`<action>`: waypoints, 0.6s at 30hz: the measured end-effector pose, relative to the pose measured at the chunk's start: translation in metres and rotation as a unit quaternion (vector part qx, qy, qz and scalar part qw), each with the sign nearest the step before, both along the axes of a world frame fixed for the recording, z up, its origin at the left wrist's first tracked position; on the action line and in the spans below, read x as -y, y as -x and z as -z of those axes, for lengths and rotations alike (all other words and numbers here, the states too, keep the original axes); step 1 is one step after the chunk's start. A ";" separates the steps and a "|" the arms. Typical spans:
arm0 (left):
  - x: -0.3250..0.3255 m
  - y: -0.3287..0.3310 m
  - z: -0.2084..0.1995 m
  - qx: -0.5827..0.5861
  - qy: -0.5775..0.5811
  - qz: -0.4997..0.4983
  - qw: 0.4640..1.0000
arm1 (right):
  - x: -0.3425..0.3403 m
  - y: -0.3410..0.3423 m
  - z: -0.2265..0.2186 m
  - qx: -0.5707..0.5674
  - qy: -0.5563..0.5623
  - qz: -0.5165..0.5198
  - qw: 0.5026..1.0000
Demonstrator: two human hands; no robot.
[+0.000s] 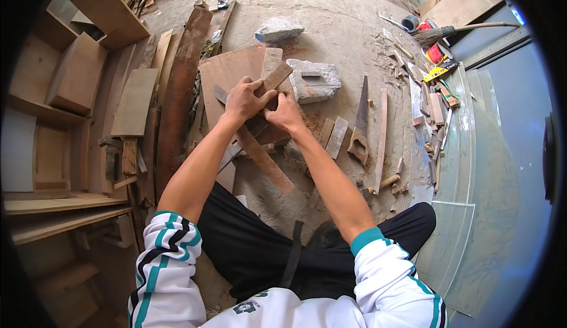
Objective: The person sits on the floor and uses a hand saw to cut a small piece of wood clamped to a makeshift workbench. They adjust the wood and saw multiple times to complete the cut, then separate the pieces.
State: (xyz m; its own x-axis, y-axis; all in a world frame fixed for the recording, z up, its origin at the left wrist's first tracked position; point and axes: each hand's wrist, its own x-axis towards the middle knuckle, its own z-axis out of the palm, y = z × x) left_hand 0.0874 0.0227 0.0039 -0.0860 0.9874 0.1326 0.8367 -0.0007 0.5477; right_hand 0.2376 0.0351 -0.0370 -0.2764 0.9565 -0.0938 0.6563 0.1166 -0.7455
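My left hand (243, 99) is closed around a short flat piece of wood (277, 75), whose far end sticks out up and to the right. Close beside it, my right hand (285, 114) has its fingers curled in near the wood's lower end; what they pinch is hidden. Below both hands lie a plywood board (214, 68) and scraps of wood. A long wooden strip (263, 160) slants out from under my left wrist toward my lap. Just beyond my right hand rests a rough concrete block (316, 89) with a small dark bar on top.
A handsaw (361, 118) and a thin wooden strip (382, 133) lie to the right, with a hammer (385, 181) nearer me. Another concrete chunk (279, 30) sits farther off. Wooden cabinets (77, 86) stand at left; glass sheets (455, 233) and a broom (434, 34) are at right.
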 end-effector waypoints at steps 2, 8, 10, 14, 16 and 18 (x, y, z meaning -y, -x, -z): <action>-0.002 -0.003 -0.003 0.001 0.009 0.019 1.000 | 0.001 -0.006 0.008 0.006 -0.029 -0.003 1.000; -0.006 0.005 0.001 -0.012 -0.009 0.058 0.998 | 0.009 -0.001 0.008 -0.005 -0.022 0.016 1.000; -0.005 0.005 0.000 -0.022 -0.007 0.063 0.998 | 0.009 -0.001 0.005 0.000 0.000 0.024 1.000; -0.002 0.001 0.003 -0.029 -0.029 0.046 0.998 | 0.002 -0.008 0.004 -0.022 -0.011 0.039 0.999; -0.002 -0.001 -0.001 -0.031 0.002 0.040 0.999 | 0.000 -0.016 0.003 -0.025 -0.017 0.035 0.999; -0.001 -0.003 -0.001 -0.026 0.003 0.036 0.999 | -0.001 -0.021 -0.001 -0.018 -0.004 0.019 1.000</action>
